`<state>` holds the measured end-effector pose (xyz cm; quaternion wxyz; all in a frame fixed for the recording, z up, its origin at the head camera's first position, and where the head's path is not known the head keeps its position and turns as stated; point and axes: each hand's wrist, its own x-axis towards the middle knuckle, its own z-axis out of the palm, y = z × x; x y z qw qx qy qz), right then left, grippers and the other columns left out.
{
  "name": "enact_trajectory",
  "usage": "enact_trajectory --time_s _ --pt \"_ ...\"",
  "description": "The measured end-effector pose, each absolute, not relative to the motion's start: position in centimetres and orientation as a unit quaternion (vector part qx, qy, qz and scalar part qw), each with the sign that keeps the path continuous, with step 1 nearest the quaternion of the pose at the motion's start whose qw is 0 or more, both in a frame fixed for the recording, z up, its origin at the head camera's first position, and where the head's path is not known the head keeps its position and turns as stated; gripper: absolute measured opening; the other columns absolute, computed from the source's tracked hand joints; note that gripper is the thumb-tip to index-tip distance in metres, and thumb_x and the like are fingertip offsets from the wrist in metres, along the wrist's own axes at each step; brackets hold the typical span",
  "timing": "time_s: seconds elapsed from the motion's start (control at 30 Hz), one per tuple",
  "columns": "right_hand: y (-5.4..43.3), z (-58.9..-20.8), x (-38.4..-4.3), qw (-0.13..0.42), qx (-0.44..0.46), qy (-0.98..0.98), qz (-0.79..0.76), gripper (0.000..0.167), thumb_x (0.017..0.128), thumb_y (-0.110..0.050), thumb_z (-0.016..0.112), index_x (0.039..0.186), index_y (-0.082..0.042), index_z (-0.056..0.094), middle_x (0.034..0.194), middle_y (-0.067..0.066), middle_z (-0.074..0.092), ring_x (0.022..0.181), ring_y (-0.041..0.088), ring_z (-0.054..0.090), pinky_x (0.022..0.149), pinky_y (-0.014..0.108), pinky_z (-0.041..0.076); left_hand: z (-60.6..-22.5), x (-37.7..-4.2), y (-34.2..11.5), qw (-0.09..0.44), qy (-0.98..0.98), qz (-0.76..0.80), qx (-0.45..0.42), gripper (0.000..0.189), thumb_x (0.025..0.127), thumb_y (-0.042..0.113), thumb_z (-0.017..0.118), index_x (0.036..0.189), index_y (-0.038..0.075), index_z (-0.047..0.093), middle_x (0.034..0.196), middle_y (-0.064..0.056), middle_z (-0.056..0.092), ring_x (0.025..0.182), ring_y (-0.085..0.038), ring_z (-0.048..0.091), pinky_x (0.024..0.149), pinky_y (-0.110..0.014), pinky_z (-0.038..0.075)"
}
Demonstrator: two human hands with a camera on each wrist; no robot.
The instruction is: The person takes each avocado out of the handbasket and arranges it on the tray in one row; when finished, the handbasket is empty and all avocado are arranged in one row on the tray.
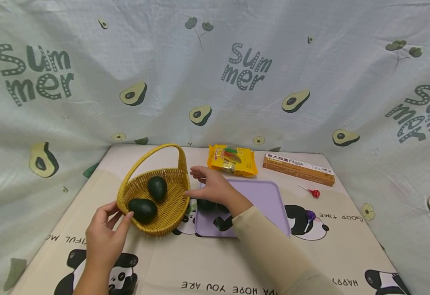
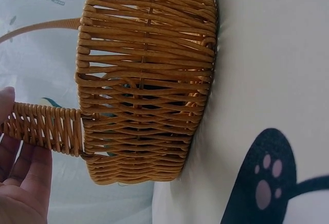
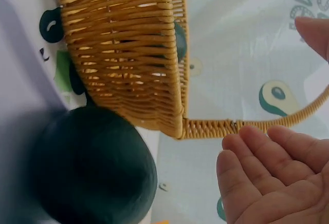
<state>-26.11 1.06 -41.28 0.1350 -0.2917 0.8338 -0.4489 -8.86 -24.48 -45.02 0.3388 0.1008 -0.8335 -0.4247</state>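
Observation:
A yellow wicker basket (image 1: 168, 213) with a tall arched handle stands left of centre. Inside it lie two dark green avocados, one near the back (image 1: 157, 188) and one at the front left (image 1: 143, 210). My left hand (image 1: 105, 229) holds the foot of the basket's handle (image 2: 46, 126), thumb on one side and fingers on the other. By the opposite handle foot is my right hand (image 1: 215, 186), its fingers extended and nothing in its grasp. Beneath it, another avocado (image 3: 95, 167) sits on a lilac tray (image 1: 270, 205); the hand and sleeve hide part of the tray.
Behind the tray lies a yellow packet (image 1: 233, 159) with a mango picture. To its right are a brown pasta box (image 1: 298, 169), a red lollipop (image 1: 314, 193) and a purple lollipop (image 1: 311, 215). A printed curtain (image 1: 215, 82) hangs behind the panda-patterned tabletop (image 1: 170, 262).

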Motion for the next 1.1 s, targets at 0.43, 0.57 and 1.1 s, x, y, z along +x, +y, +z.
enact_trajectory --time_s 0.43,0.57,1.1 --pt "-2.3 -41.2 -26.9 0.173 -0.318 0.812 -0.457 0.086 0.083 -0.036 0.086 0.153 -0.005 0.045 0.153 0.012 0.053 0.139 0.023 0.053 0.121 0.042 0.044 -44.8 -8.8 -24.4 0.327 -0.837 -0.425 0.104 0.047 0.086 -0.003 0.079 0.128 -0.003 0.056 0.128 -0.013 0.064 0.12 -0.029 0.064 0.097 -0.004 0.047" --pt "-3.5 -41.4 -27.2 0.178 -0.315 0.823 -0.437 0.088 0.082 -0.04 0.086 0.153 -0.009 0.045 0.152 0.009 0.055 0.139 0.022 0.053 0.119 0.039 0.046 -44.8 -8.9 -24.5 0.327 -0.837 -0.427 0.101 0.047 0.086 -0.004 0.079 0.128 -0.003 0.056 0.128 -0.015 0.064 0.12 -0.03 0.064 0.097 -0.004 0.048" --pt "-7.9 -41.2 -27.4 0.183 -0.322 0.835 -0.407 0.085 0.082 -0.043 0.086 0.151 -0.01 0.048 0.148 0.007 0.058 0.136 0.02 0.056 0.116 0.034 0.048 -45.1 -8.8 -24.8 0.327 -0.841 -0.42 0.098 0.047 0.085 -0.005 0.079 0.126 -0.004 0.056 0.128 -0.014 0.065 0.119 -0.027 0.064 0.097 -0.004 0.048"
